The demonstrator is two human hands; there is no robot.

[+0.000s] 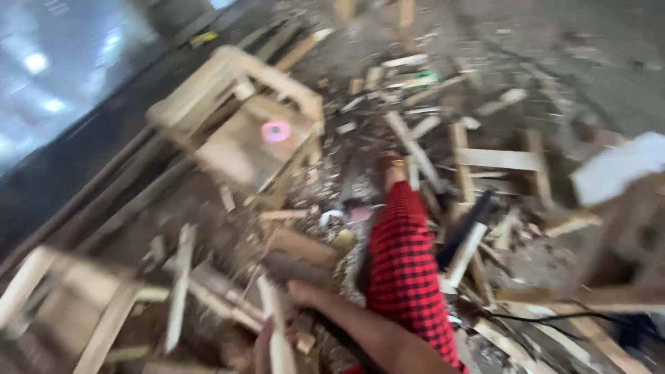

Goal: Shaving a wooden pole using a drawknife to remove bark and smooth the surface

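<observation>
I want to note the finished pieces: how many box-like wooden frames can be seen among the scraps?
2. One wooden frame with a pink sticker sits upper left; another frame lies at the lower left edge. The picture is blurred, and the wood at the right edge may be a third.

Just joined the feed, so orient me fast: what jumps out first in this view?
A leg in red-and-black checked cloth stretches up the middle over a floor littered with wood offcuts. At bottom centre, a hand grips a pale wood strip. An unfinished wooden frame with a pink sticker lies upper left.
</observation>
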